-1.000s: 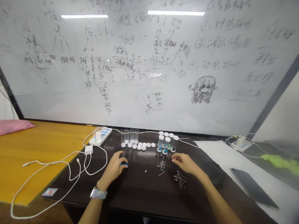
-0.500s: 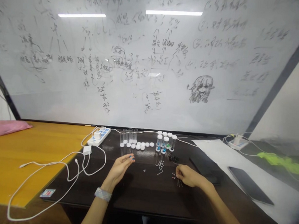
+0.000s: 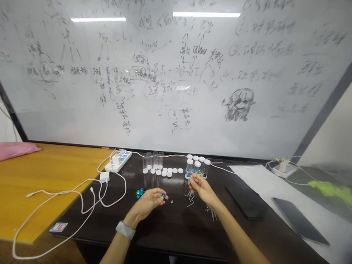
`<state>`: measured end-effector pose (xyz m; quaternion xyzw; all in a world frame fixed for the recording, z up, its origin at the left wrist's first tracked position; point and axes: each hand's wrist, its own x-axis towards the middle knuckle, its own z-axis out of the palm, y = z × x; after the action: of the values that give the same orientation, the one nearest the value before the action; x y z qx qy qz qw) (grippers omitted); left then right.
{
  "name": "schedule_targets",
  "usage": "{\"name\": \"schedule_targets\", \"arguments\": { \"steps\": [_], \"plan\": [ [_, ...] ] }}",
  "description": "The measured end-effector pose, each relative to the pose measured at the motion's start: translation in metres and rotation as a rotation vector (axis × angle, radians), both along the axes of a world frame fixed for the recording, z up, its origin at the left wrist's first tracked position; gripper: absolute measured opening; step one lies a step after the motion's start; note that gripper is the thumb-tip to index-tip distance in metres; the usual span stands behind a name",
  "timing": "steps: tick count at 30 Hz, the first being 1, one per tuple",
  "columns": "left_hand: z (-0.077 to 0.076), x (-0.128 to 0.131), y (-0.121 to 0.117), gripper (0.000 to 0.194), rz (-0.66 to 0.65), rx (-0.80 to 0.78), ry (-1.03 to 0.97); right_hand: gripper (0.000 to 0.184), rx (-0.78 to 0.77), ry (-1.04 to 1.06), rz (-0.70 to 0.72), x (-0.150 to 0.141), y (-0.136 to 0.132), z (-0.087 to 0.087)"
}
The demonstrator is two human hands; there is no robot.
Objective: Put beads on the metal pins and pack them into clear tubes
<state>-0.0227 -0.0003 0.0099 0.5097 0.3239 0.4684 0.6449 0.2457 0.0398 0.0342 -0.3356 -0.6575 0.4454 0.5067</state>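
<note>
My left hand (image 3: pixel 149 203) pinches a small shiny blue ball (image 3: pixel 163 195) between thumb and fingertips, above the dark table. Left of that wrist lie shiny blue balls (image 3: pixel 141 191) and a green ball (image 3: pixel 138 193). My right hand (image 3: pixel 201 187) is closed in a pinch in front of the filled tubes; whatever its fingertips hold is too small to make out. Below it lie bent hex keys (image 3: pixel 191 199) and, nearer me, several thin metal pieces (image 3: pixel 213 215). A tiny shiny bit (image 3: pixel 171 202) rests between the hands.
Clear tubes (image 3: pixel 155 159) and loose white caps (image 3: pixel 174 171) stand at the back. Capped tubes (image 3: pixel 206 168) hold coloured items. White cables (image 3: pixel 82 205) and a power strip (image 3: pixel 120 160) lie left; a black slab (image 3: pixel 244 203) and a phone (image 3: pixel 300 221) lie right.
My right hand has lifted from the thin metal pieces and moved left and away from me. My left hand has shifted right and lower with the blue ball, uncovering the other balls.
</note>
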Motion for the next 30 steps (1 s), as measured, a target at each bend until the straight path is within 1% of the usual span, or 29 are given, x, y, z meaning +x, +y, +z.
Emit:
{"name": "schedule_targets", "arguments": {
  "steps": [3, 5, 8, 10, 12, 15, 17, 24, 30],
  "plan": [
    [-0.001, 0.0, -0.002, 0.034, -0.119, -0.002, 0.043, 0.04, -0.02, 0.111, 0.071, -0.028, 0.002, 0.007],
    [-0.003, 0.003, -0.002, 0.034, -0.126, -0.009, 0.045, 0.039, -0.029, 0.134, 0.144, -0.042, 0.002, 0.011],
    [-0.009, 0.011, 0.001, 0.037, 0.017, 0.035, 0.033, 0.039, -0.027, 0.107, 0.222, -0.06, 0.002, 0.008],
    [-0.013, 0.016, 0.004, 0.039, 0.085, 0.066, 0.028, 0.04, -0.025, 0.109, 0.224, -0.068, 0.002, 0.0],
    [-0.015, 0.019, 0.006, 0.04, 0.11, 0.076, 0.019, 0.04, -0.021, 0.144, 0.193, -0.074, 0.001, -0.009],
    [-0.017, 0.021, 0.006, 0.04, 0.116, 0.077, 0.012, 0.041, -0.006, 0.185, 0.119, -0.078, 0.001, -0.021],
    [-0.016, 0.022, 0.005, 0.04, 0.107, 0.081, 0.015, 0.04, 0.003, 0.19, 0.089, -0.079, 0.0, -0.024],
    [-0.009, 0.024, 0.0, 0.042, 0.083, 0.075, 0.037, 0.039, -0.005, 0.204, 0.046, -0.076, -0.003, -0.023],
    [-0.008, 0.024, -0.001, 0.039, 0.069, 0.087, 0.065, 0.038, -0.012, 0.183, 0.065, -0.075, -0.002, -0.026]
  ]
}}
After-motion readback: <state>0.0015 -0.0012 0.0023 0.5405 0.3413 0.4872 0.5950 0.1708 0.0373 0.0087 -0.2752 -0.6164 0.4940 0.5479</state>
